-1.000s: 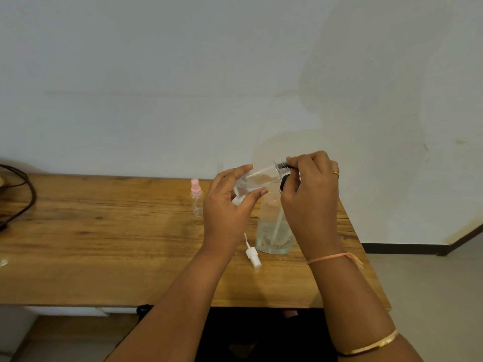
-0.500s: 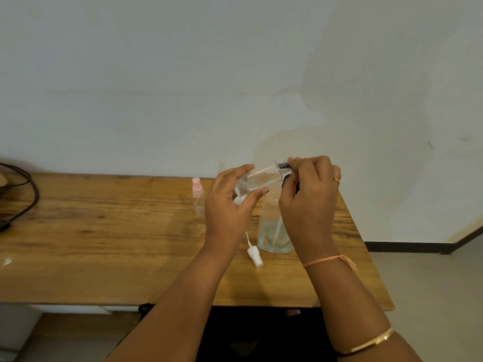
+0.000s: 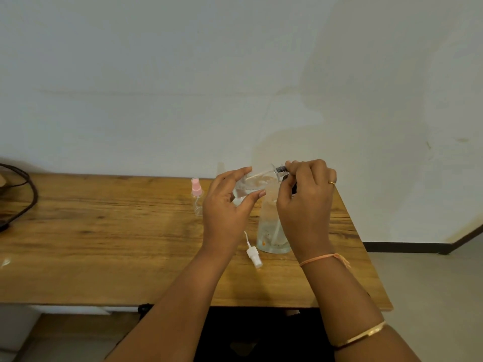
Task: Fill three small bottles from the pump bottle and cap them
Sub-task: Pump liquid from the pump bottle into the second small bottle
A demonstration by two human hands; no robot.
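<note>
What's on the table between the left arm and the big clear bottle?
A small white spray cap with a thin tube lies on the table beside the big clear bottle, shown in the head view.

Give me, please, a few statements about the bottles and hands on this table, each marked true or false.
1. The pink-capped bottle stands upright on the table. True.
2. The white spray cap is screwed onto a bottle. False: it lies loose on the table, beside the large bottle.
3. The left hand holds a small clear bottle tilted in the air. True.
4. The right hand rests flat on the table. False: it is raised, with its fingers pinching the neck end of the small clear bottle.
</note>
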